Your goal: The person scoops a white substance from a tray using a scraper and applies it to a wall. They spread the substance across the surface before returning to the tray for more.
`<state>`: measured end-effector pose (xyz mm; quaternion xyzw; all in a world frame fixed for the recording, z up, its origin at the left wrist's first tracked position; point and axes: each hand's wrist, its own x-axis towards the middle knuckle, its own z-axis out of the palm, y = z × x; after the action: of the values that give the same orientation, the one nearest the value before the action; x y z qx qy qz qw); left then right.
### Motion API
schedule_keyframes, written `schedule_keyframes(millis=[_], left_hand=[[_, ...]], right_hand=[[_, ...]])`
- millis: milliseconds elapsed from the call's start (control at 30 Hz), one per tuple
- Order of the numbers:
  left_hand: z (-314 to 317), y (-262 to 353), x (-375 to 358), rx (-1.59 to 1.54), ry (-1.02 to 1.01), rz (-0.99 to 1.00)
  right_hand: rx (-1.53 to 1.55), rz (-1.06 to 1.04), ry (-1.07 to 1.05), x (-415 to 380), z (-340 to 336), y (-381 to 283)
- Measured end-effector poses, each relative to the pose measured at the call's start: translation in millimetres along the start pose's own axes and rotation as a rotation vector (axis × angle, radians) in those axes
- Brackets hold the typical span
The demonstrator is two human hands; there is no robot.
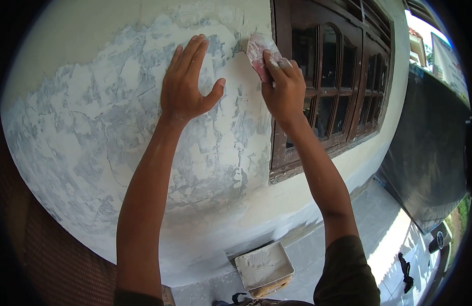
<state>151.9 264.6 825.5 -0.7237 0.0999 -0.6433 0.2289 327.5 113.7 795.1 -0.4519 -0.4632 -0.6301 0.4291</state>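
My left hand (187, 84) lies flat against the wall (129, 97), fingers stretched upward and thumb out to the side, holding nothing. The wall is patchy, with white filler over grey and cream. To its right, my right hand (284, 89) is closed on a flat pink piece smeared with white (257, 47); its exact kind does not show clearly. That piece is up against the wall, just left of the brown wooden window frame (278, 102). The fingers cover part of the piece.
Below on the tiled floor stands a white tray (289, 268) with whitish paste in it. The dark window shutters (343, 76) fill the upper right. A large dark panel (425, 148) stands at right, with a black item (405, 273) on the floor nearby. Brown woven material (57, 255) is lower left.
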Motion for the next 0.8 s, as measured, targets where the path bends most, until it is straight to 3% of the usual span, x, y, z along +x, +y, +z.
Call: schedule_keyframes(millis=[133, 233, 333, 467, 667, 800], left_hand=[[0.1, -0.4, 0.4, -0.002, -0.001, -0.005], [-0.8, 0.4, 0.7, -0.003, 0.0, -0.006], [-0.3, -0.9, 0.7, -0.013, 0.007, 0.004], [0.0, -0.3, 1.2, -0.01, 0.011, -0.006], [0.3, -0.7, -0.5, -0.001, -0.006, -0.011], [-0.9, -0.6, 0.6, -0.013, 0.004, 0.0]], right_hand=[[-0.124, -0.034, 0.078, 32.7, 23.8, 20.1], [-0.172, -0.068, -0.098, 8.8, 34.1, 10.0], [-0.089, -0.055, -0.137, -36.3, 17.2, -15.1], [0.054, -0.018, -0.15, -36.8, -5.1, -23.6], [-0.135, -0.016, 0.129, 38.7, 27.7, 25.0], [-0.223, -0.066, -0.068, 9.7, 34.1, 17.4]])
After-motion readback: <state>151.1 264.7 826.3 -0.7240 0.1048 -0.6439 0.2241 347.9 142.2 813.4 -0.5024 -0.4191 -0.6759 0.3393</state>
